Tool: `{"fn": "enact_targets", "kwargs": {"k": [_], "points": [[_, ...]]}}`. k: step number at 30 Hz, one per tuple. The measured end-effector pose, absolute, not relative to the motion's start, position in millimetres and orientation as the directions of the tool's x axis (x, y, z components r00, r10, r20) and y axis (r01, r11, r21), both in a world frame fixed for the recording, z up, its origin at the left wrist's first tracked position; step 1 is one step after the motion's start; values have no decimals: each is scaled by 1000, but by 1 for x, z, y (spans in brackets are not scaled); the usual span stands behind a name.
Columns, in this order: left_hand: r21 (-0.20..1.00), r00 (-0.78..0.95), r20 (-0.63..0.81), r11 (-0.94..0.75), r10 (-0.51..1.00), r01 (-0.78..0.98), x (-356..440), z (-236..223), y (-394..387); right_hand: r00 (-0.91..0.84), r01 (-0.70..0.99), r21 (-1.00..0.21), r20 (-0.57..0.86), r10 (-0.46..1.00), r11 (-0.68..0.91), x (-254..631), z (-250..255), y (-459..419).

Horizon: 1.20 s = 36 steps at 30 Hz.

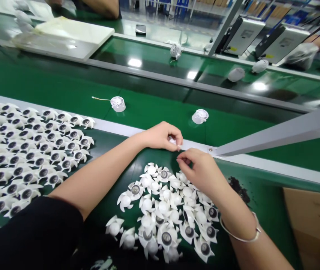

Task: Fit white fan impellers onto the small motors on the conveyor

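Note:
My left hand (164, 137) is closed around a small white plastic part (172, 141), mostly hidden by the fingers, just above the near rail of the conveyor. Close by on the right, my right hand (199, 165) has thumb and fingertips pinched together; whatever they hold, if anything, is too small to make out. Below both hands lies a loose heap of white fan impellers (165, 195), some showing dark round hubs. Over to the left, many more impellers (30, 155) stand in rows, dark hubs facing up.
Two white fan housings (117, 104) (200, 116) sit on the green conveyor belt (154, 108). A grey metal strut (278, 131) slants across the right. Small black bits (238, 189) and a cardboard box (314, 225) lie at right. Co-workers' arms (100, 7) show across the line.

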<state>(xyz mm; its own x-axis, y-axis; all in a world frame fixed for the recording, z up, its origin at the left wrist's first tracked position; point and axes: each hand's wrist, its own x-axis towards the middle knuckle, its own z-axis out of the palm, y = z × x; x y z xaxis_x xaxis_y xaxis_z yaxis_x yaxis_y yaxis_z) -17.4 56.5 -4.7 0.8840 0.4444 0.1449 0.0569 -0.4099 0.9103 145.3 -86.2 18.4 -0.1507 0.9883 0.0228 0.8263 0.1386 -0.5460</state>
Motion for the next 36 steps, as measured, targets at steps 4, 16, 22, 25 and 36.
{"fn": "enact_targets", "kwargs": {"k": [4,16,22,25,36], "points": [[896,624,305,-439,719,68,-20,-14,67,-245,869,-449,-28,969,207,118,15,-67],[749,542,505,-653,672,111,-24,-21,73,-340,934,82,-90,936,347,78,20,-55],[604,713,543,-796,444,35,-10,-19,51,-209,925,-305,92,974,227,135,40,-80],[556,859,458,-827,229,-76,1,-16,36,12,840,-536,177,984,86,173,35,-97],[741,914,275,-671,299,-3,1,-16,35,-46,761,-635,154,987,134,183,-6,-94]]}}
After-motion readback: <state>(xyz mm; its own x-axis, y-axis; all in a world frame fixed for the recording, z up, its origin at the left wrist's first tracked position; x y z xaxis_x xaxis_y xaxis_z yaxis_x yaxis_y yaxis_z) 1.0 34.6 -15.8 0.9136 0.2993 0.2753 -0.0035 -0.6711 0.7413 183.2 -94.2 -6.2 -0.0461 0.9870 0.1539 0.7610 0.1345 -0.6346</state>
